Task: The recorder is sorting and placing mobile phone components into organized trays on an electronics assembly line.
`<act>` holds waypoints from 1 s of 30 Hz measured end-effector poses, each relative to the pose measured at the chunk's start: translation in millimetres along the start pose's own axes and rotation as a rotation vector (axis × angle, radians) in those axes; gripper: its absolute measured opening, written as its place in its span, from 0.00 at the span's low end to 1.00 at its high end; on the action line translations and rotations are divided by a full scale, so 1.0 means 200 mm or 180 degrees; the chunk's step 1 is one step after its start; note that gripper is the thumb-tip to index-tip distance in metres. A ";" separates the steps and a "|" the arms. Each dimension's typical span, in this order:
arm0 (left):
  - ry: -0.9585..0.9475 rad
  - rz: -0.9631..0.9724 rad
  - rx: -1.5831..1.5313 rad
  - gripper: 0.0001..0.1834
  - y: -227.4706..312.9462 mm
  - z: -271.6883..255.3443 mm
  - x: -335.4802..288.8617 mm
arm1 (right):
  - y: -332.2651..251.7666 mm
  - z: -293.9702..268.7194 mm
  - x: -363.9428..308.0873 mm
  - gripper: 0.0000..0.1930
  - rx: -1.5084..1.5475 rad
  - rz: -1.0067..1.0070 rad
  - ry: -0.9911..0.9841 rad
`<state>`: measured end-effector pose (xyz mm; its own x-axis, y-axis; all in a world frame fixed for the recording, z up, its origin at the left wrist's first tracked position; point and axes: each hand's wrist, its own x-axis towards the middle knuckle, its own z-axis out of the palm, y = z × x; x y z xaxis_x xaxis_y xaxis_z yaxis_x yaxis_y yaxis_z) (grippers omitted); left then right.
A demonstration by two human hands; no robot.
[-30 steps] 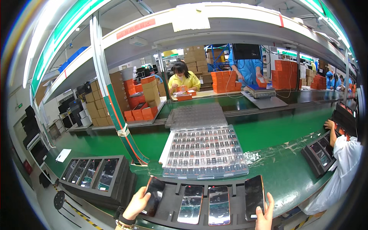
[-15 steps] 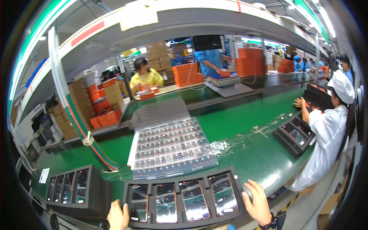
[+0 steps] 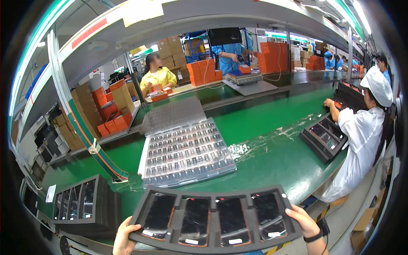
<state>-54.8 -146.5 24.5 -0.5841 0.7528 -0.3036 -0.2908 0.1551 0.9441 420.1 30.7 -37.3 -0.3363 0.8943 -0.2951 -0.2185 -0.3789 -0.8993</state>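
A black foam tray (image 3: 176,224) is held up in front of me, its near side tilted toward me. Several dark smartphones (image 3: 231,217) with orange edges and small white labels lie in its slots. My left hand (image 3: 124,235) grips the tray's left end, thumb on top. At the right end, my right hand (image 3: 304,222) clasps the rim, with its thumb over the edge. The fingers beneath the tray are hidden.
Beyond the tray lies a clear plastic tray of small parts (image 3: 189,155) on the green bench (image 3: 263,125). Stacked foam trays (image 3: 106,204) stand left, beside a metal post (image 3: 80,123). A co-worker in white (image 3: 361,136) handles phone trays (image 3: 325,138) at the right.
Both hands have closed on the foam tray's ends, where they were beside it with fingers apart. The tray has been lifted and shifted right. The view has moved slightly.
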 end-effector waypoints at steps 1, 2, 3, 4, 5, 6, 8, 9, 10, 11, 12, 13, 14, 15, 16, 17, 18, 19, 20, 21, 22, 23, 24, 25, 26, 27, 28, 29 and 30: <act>-0.0212 0.0190 -0.0046 0.21 0.02 0.04 -0.02 | -0.07 0.02 -0.10 0.22 -0.0059 0.0225 0.0142; -0.0318 0.0250 -0.0172 0.21 0.06 0.11 -0.05 | -0.04 -0.01 -0.11 0.23 0.0012 -0.0035 0.0324; -0.0980 0.0289 -0.0332 0.31 0.05 0.19 0.06 | 0.04 -0.11 -0.20 0.23 0.0093 -0.0342 0.0647; -0.1239 0.0424 -0.0549 0.32 0.07 0.31 0.07 | 0.14 -0.24 -0.24 0.24 0.0369 -0.0603 0.0816; -0.1372 0.0463 -0.0613 0.32 0.09 0.44 0.08 | 0.24 -0.36 -0.26 0.24 0.0660 -0.0854 0.0958; -0.1655 0.0332 -0.0699 0.33 0.15 0.59 0.07 | 0.28 -0.41 -0.31 0.25 0.0874 -0.0814 0.1202; -0.1938 0.0262 -0.0588 0.35 0.10 0.77 0.23 | 0.38 -0.55 -0.42 0.27 0.1170 -0.0830 0.1490; -0.2246 0.0105 -0.0742 0.32 0.12 0.90 0.26 | 0.44 -0.63 -0.45 0.28 0.1265 -0.0892 0.1580; -0.2325 0.0149 -0.0738 0.32 0.08 1.05 0.34 | 0.45 -0.61 -0.51 0.28 0.1266 -0.1108 0.1796; -0.2615 -0.0017 -0.0915 0.30 0.04 1.17 0.42 | 0.45 -0.59 -0.56 0.28 0.1260 -0.1301 0.1977; -0.2895 -0.0098 -0.0999 0.29 0.01 1.29 0.48 | 0.49 -0.64 -0.58 0.29 0.1332 -0.1400 0.2037; -0.2910 -0.0069 -0.1090 0.28 -0.06 1.37 0.56 | 0.47 -0.63 -0.58 0.29 0.1231 -0.1413 0.2119; -0.3026 -0.0053 -0.1115 0.29 -0.09 1.44 0.59 | 0.51 -0.67 -0.58 0.29 0.1029 -0.1431 0.2214; -0.2912 -0.0040 -0.1136 0.31 -0.13 1.50 0.61 | 0.54 -0.72 -0.58 0.29 0.0829 -0.1457 0.2312; -0.2893 -0.0088 -0.1039 0.32 -0.16 1.54 0.62 | 0.48 -0.63 -0.56 0.30 0.0740 -0.1591 0.2410; -0.2851 -0.0129 -0.0944 0.34 -0.18 1.56 0.63 | 0.44 -0.52 -0.54 0.31 0.0649 -0.1716 0.2486; -0.3186 0.0043 -0.0916 0.34 -0.17 1.56 0.61 | 0.33 -0.35 -0.55 0.33 0.0526 -0.1799 0.2404; -0.3250 0.0172 -0.0753 0.34 -0.08 1.53 0.52 | 0.36 -0.36 -0.54 0.34 0.0241 -0.1854 0.2560; -0.3249 0.0427 -0.0478 0.33 -0.02 1.46 0.49 | 0.34 -0.34 -0.52 0.34 0.0407 -0.1736 0.2628; -0.3261 0.0672 -0.0200 0.33 0.04 1.38 0.46 | 0.33 -0.33 -0.51 0.34 0.0575 -0.1620 0.2716; -0.3120 0.0971 0.0116 0.31 0.11 1.30 0.42 | 0.34 -0.33 -0.47 0.34 0.0576 -0.1615 0.2726; -0.2895 0.1415 0.0371 0.29 0.15 1.18 0.39 | 0.36 -0.35 -0.42 0.34 0.0633 -0.1507 0.2870; -0.2550 0.2088 0.0786 0.28 0.15 1.06 0.39 | 0.37 -0.37 -0.37 0.34 0.0686 -0.1386 0.2995; -0.1996 0.2554 0.1420 0.28 0.21 0.94 0.34 | 0.38 -0.38 -0.32 0.34 0.0692 -0.1362 0.2990; -0.1533 0.2961 0.1833 0.25 0.26 0.81 0.30 | 0.39 -0.38 -0.27 0.33 0.0602 -0.1494 0.2833; -0.1006 0.3054 0.2208 0.22 0.33 0.68 0.20 | 0.41 -0.38 -0.23 0.33 0.0515 -0.1608 0.2627; -0.0466 0.3275 0.2448 0.21 0.33 0.54 0.18 | 0.34 -0.25 -0.20 0.33 0.0601 -0.1776 0.2644; 0.0157 0.3508 0.2902 0.20 0.35 0.39 0.15 | 0.35 -0.23 -0.16 0.33 0.0591 -0.1731 0.2604; 0.0554 0.3562 0.3415 0.20 0.38 0.23 0.12 | 0.37 -0.21 -0.11 0.33 0.0647 -0.1929 0.2747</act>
<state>-56.0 -87.5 94.3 -0.2249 0.7242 0.6518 0.9491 0.0114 0.3148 450.4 -6.6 -111.7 0.6227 0.7823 -0.0178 -0.3068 0.2231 -0.9253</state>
